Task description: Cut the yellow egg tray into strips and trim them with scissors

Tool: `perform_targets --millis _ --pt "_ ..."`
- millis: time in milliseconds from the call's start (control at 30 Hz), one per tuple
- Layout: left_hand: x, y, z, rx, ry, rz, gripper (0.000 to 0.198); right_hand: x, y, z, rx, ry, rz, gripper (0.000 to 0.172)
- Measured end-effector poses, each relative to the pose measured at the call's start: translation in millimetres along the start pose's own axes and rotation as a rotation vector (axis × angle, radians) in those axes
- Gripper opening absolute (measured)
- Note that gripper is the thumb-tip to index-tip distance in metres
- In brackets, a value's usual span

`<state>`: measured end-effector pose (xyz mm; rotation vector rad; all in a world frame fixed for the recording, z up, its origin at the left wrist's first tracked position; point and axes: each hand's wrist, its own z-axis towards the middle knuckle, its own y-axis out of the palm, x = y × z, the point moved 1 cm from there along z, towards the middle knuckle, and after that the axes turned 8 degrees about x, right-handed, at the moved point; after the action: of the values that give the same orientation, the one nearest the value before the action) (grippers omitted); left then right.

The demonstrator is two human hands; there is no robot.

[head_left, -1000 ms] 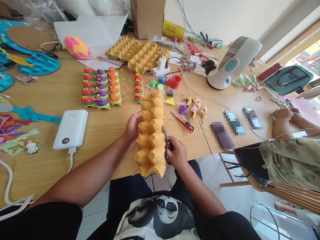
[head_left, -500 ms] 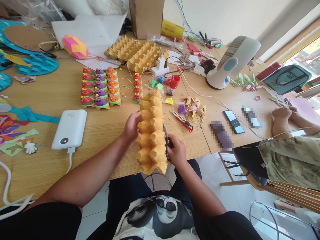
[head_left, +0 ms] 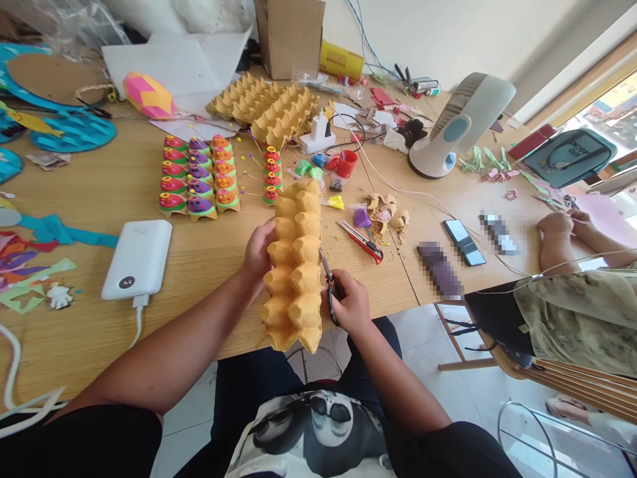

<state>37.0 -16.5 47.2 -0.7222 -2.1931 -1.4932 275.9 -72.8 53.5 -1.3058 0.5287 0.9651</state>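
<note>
A long yellow egg carton piece (head_left: 293,265), two rows of cups wide, is held over the table's front edge. My left hand (head_left: 259,249) grips its left side, the fingers partly hidden behind it. In my right hand (head_left: 352,302) is a pair of dark-handled scissors (head_left: 332,299), beside the carton's right edge with the blades pointing away from me. Whether the blades touch the carton I cannot tell. Beyond it stand painted egg-cup strips (head_left: 200,176) in red, purple and orange, and a single red strip (head_left: 272,174).
A red utility knife (head_left: 365,244) lies right of the carton, near carton scraps (head_left: 388,214) and a purple clay bag (head_left: 361,216). A white power bank (head_left: 138,257) sits at left. More egg trays (head_left: 283,113) and a fan (head_left: 460,126) stand behind. Another person's hands (head_left: 560,226) rest at far right.
The egg carton piece has shifted slightly left, its near end most, away from my right hand. My left hand has moved a little left with it; the scissors have tilted slightly.
</note>
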Motion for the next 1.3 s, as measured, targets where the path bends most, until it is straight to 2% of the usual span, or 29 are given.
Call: perform_targets --millis 100,300,433,567,733,833,1067,1300 --pt "3 1.5 -3 -0.018 -0.009 0.013 0.051 2 0 -1 0.030 0.017 0.030 0.032" --pt "2 9.7 -15 0.062 0.166 0.131 0.051 6 3 0 0.109 0.118 0.095 0.038" --pt "2 11.0 -16 0.013 0.156 0.069 0.054 3 5 3 0.080 0.105 0.078 0.036" --pt "5 10.7 -14 -0.003 0.214 0.055 0.059 1 6 5 0.051 0.097 0.061 0.036" --pt "5 8.3 -12 0.026 0.132 0.057 0.059 4 7 6 0.055 0.133 0.065 0.038" --pt "4 7.6 -13 -0.001 0.106 0.040 0.061 3 7 7 0.054 0.111 0.045 0.038" --pt "7 14.1 -17 0.049 0.261 0.121 0.054 2 7 8 0.038 0.085 0.006 0.034" --pt "7 11.3 -15 0.050 0.229 0.092 0.052 4 7 11 0.020 0.079 -0.021 0.028"
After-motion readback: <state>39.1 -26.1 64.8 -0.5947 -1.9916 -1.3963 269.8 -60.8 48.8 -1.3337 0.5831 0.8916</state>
